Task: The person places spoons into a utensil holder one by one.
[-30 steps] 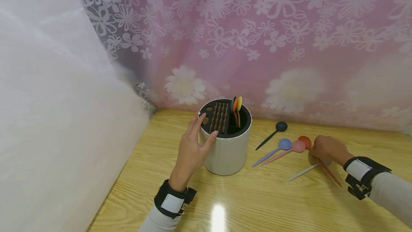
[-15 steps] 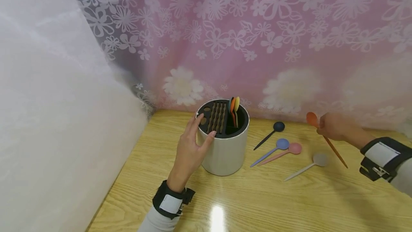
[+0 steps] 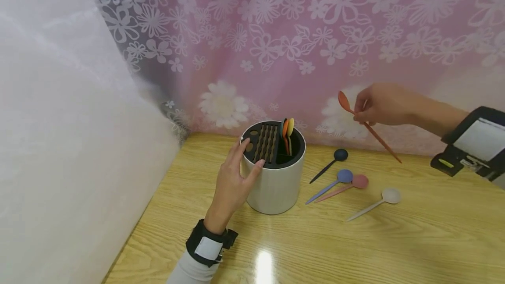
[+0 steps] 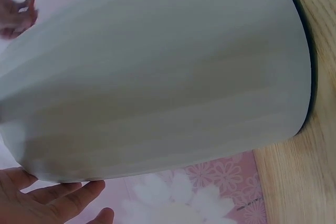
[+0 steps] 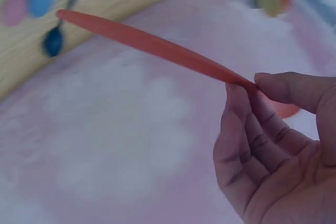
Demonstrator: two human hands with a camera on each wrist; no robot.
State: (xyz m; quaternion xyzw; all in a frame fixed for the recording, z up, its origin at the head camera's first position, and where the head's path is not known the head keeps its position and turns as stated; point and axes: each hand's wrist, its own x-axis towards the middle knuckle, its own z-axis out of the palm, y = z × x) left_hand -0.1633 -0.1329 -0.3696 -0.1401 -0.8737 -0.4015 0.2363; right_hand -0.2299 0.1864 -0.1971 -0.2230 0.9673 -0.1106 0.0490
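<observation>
My right hand (image 3: pixel 380 104) pinches a red-orange spoon (image 3: pixel 378 137) near its bowl, raised above the table in front of the curtain. In the right wrist view the spoon's handle (image 5: pixel 157 45) runs out between thumb and fingertips. My left hand (image 3: pixel 235 181) rests against the rim of a white round utensil holder (image 3: pixel 274 192), its fingers spread and extended. From the left wrist its fingers (image 4: pixel 73 200) touch the holder's side. Inside the holder's right compartment stand a yellow spoon (image 3: pixel 290 126), an orange spoon (image 3: pixel 285 129) and a blue-green one, bowls up.
Right of the holder lie a dark blue spoon (image 3: pixel 340 155), a periwinkle spoon (image 3: pixel 344 176), a pink spoon (image 3: pixel 360 182) and a beige spoon (image 3: pixel 391 196) on the wooden table (image 3: pixel 315 249). A pink flowered curtain (image 3: pixel 276 56) hangs behind; a white sheet (image 3: pixel 71 143) is at left.
My right hand has picked the red-orange spoon off the table, lifting it up, then moving it leftward. The left hand stays at the holder.
</observation>
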